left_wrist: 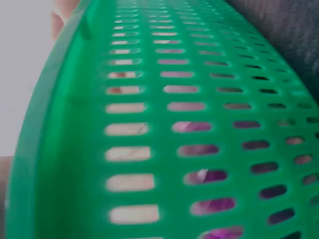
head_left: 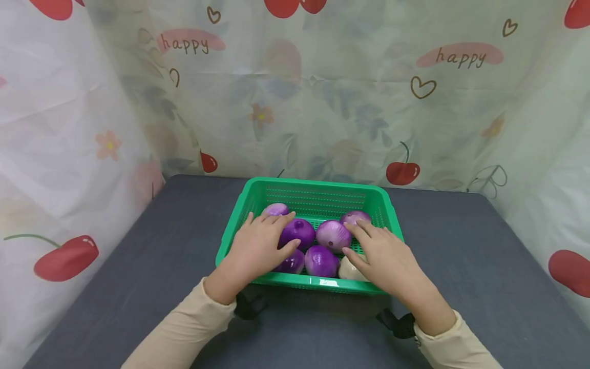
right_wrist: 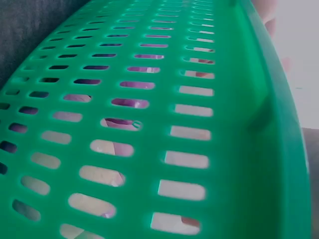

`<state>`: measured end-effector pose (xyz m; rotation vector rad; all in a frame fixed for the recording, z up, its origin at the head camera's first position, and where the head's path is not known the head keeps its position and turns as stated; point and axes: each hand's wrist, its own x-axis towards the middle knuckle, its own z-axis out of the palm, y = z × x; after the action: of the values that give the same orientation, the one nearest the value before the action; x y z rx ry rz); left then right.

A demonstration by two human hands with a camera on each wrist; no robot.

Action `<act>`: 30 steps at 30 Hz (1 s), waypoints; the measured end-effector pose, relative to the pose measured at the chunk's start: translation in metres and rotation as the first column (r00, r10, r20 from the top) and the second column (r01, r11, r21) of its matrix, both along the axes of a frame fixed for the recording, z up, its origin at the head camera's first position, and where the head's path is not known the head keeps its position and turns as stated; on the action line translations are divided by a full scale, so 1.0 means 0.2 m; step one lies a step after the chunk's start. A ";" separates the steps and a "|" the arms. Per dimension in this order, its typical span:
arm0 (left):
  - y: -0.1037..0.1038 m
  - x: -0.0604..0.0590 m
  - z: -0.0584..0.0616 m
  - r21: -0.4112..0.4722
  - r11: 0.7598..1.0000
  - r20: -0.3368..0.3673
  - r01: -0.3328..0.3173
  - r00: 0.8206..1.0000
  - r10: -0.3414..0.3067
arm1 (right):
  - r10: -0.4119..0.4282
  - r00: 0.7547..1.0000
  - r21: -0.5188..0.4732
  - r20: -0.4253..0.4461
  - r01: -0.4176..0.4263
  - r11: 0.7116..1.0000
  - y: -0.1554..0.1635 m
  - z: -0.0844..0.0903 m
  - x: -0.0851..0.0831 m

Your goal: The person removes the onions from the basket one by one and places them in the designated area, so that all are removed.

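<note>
- A green basket (head_left: 385, 207) sits in the middle of a dark grey table (head_left: 138, 266), close to the near edge.
- Inside the basket lie purple onions. One dark purple onion (head_left: 298, 230) is in the middle, and a lighter pink-purple onion (head_left: 333, 234) is just to its right.
- Two more onions lie at the far side, one on the left (head_left: 275, 209) and one on the right (head_left: 355, 217). Another purple one (head_left: 321, 261) lies at the near side.
- A pale whitish onion (head_left: 348, 270) lies in the near right corner, partly under the right hand.
- The left hand (head_left: 258, 248) rests on top of the onions on the left side. Its fingers are spread and almost straight, touching the dark purple onion. It is not gripping anything.
- The right hand (head_left: 384, 256) rests on the right side. Its fingers are straight too, and the tips touch the lighter onion. It holds nothing.
- Both wrist views show only the basket's green wall (left_wrist: 164, 114) with its slots, and bits of purple show through (right_wrist: 129, 102).
- It looks like nothing has been picked up yet. All the onions are in the basket, and none lie on the table.
- A thin curtain with cherries (head_left: 402, 171) hangs behind the table.
</note>
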<state>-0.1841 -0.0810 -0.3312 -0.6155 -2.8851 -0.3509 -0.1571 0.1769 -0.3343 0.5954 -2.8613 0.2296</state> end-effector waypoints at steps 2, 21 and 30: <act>-0.01 0.00 0.02 0.038 0.999 0.003 0.007 1.000 -0.007 | -0.002 1.000 -0.022 0.006 0.002 1.000 0.00 0.01 0.00; -0.36 -0.01 0.17 0.424 0.896 0.214 -0.130 0.976 0.040 | 0.001 0.997 -0.330 0.077 0.024 0.944 0.04 0.04 0.02; -0.46 -0.04 0.13 0.518 0.839 0.262 -0.167 0.965 0.030 | 0.105 0.994 -0.459 0.042 -0.074 0.885 0.05 0.01 0.00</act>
<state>-0.1918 -0.1726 -0.3051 -0.3335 -2.8076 -1.2440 -0.1574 0.1869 -0.3332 0.6262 -2.6914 0.9246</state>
